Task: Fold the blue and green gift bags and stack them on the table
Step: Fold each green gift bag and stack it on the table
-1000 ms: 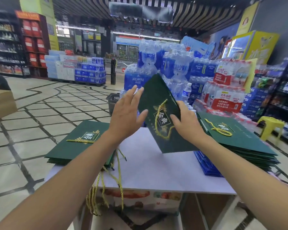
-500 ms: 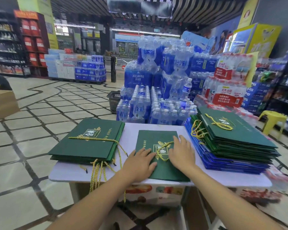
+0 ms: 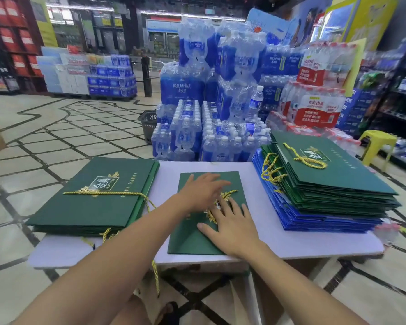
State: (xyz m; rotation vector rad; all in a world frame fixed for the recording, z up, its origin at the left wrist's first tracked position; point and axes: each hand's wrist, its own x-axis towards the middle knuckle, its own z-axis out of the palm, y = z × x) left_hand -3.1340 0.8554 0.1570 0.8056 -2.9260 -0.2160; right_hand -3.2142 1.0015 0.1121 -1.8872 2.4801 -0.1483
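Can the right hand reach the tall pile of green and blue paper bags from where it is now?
Probably yes. The right hand lies flat on the middle green paper bag, and only bare white tabletop separates it from the green-and-blue pile.

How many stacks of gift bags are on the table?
2: a green stack at the left, a taller green-over-blue stack at the right. A single bag lies between them.
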